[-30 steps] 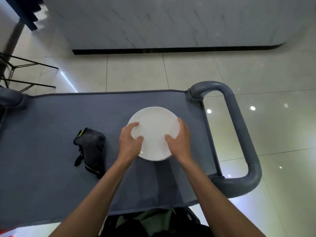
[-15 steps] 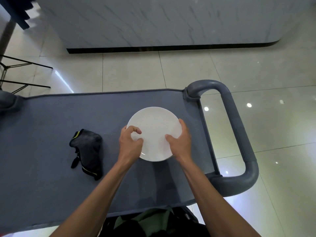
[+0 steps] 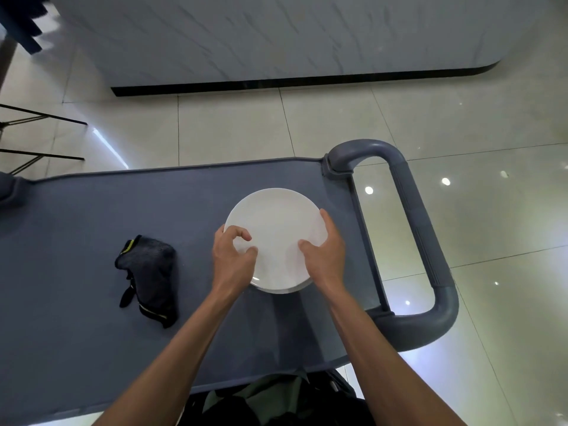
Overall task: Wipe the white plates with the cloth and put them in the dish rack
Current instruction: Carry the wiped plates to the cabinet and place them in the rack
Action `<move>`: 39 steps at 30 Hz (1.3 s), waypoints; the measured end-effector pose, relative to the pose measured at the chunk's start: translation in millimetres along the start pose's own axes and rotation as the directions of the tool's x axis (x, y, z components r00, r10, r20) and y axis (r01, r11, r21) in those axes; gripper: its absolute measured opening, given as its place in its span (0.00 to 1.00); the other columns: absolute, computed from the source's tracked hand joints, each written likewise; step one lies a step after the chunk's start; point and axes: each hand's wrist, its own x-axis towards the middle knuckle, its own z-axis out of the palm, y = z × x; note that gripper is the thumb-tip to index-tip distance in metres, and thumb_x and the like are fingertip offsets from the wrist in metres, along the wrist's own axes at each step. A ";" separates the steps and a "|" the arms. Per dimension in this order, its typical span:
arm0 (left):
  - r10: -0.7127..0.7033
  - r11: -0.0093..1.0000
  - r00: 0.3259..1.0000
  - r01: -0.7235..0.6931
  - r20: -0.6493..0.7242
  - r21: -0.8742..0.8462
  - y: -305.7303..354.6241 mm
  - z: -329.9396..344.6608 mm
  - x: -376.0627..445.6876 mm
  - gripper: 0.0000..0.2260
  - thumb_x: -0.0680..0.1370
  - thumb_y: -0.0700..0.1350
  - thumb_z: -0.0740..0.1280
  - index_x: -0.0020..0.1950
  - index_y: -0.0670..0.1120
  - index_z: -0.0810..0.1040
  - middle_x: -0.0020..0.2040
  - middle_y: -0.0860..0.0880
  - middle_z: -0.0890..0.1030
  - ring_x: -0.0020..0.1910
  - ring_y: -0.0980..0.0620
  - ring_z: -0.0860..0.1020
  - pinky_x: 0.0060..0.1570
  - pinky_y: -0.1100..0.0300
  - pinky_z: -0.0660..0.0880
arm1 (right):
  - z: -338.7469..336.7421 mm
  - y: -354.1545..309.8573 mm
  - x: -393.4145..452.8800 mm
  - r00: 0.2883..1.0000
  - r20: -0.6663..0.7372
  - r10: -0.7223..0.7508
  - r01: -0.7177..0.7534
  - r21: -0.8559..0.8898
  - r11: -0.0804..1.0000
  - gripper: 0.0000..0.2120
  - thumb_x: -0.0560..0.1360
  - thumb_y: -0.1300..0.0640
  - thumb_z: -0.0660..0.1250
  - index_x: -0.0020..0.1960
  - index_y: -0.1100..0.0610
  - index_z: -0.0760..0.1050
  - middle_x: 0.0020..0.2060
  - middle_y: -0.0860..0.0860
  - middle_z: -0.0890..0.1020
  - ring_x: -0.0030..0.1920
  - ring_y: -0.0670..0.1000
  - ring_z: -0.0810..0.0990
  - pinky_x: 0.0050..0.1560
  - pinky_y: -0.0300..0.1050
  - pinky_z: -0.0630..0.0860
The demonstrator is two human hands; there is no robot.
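Head view looks down on a grey fabric cot point(image 3: 92, 229) with a rounded grey end frame point(image 3: 430, 241) at its right. White plates point(image 3: 276, 229) sit on the cot near that end; a second rim shows under the near edge of the top plate, so it seems to be a small stack, though how many lie there I cannot tell. Left hand point(image 3: 233, 259) lies on the plate's left side, its fingers curled over the rim with thumb and forefinger bent on the top face, pinching the edge. Right hand point(image 3: 325, 253) grasps the right side of the plate, thumb lying on the top face and fingers wrapped around the outer rim. A dark cloth point(image 3: 150, 275) with a yellow-trimmed edge lies crumpled on the cot, left of the plates and apart from both hands. Pale glossy floor tiles point(image 3: 233, 127) surround the cot.
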 end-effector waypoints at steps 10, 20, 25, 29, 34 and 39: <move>0.016 1.000 1.000 -0.016 -0.015 -0.008 -2.0 -1.0 7.3 0.23 0.73 0.38 0.72 0.65 0.56 0.76 0.67 0.59 0.70 0.62 0.59 0.69 0.60 0.62 0.67 | -12.9 -9.5 4.2 0.999 0.035 0.007 -0.008 0.050 0.999 0.34 0.72 0.58 0.74 0.75 0.47 0.67 0.68 0.44 0.75 0.67 0.49 0.74 0.67 0.55 0.75; 0.090 0.995 0.996 -0.091 -0.015 -0.043 16.3 -8.4 11.8 0.28 0.73 0.37 0.74 0.70 0.56 0.74 0.69 0.59 0.70 0.63 0.61 0.68 0.58 0.71 0.67 | -10.9 -17.5 -2.4 0.994 -0.077 -0.079 0.084 0.064 0.994 0.20 0.73 0.54 0.72 0.63 0.45 0.73 0.57 0.43 0.78 0.57 0.46 0.77 0.58 0.50 0.79; 0.148 0.989 0.988 -0.148 0.041 -0.015 22.9 -11.8 18.6 0.28 0.73 0.39 0.73 0.71 0.56 0.72 0.70 0.58 0.69 0.61 0.63 0.67 0.55 0.74 0.64 | -6.5 -20.4 -6.8 0.987 -0.134 -0.093 0.104 0.073 0.992 0.25 0.73 0.54 0.72 0.68 0.45 0.69 0.61 0.43 0.76 0.60 0.46 0.75 0.59 0.47 0.77; 0.218 0.976 0.972 -0.219 0.086 0.007 24.4 -14.3 23.7 0.29 0.73 0.39 0.74 0.72 0.54 0.72 0.71 0.57 0.68 0.61 0.64 0.66 0.50 0.80 0.61 | -5.1 -22.0 -11.9 0.978 -0.181 -0.103 0.117 0.067 0.991 0.25 0.73 0.54 0.71 0.67 0.43 0.67 0.61 0.42 0.75 0.60 0.45 0.74 0.54 0.38 0.74; 0.270 0.962 0.949 -0.274 0.163 0.003 29.0 -13.9 26.5 0.30 0.73 0.40 0.75 0.73 0.54 0.71 0.70 0.60 0.66 0.62 0.64 0.65 0.55 0.74 0.61 | -9.3 -17.7 -25.3 0.969 -0.230 -0.090 0.108 0.070 0.992 0.32 0.75 0.54 0.70 0.75 0.43 0.60 0.68 0.42 0.71 0.65 0.45 0.70 0.63 0.45 0.72; 0.315 0.946 0.916 -0.325 0.250 0.000 44.7 0.5 17.2 0.30 0.72 0.40 0.75 0.72 0.54 0.72 0.68 0.61 0.67 0.63 0.64 0.64 0.63 0.64 0.62 | -33.9 -4.8 -40.5 0.940 -0.335 -0.061 0.091 0.075 0.993 0.31 0.75 0.52 0.71 0.72 0.40 0.61 0.63 0.37 0.70 0.61 0.43 0.70 0.57 0.40 0.71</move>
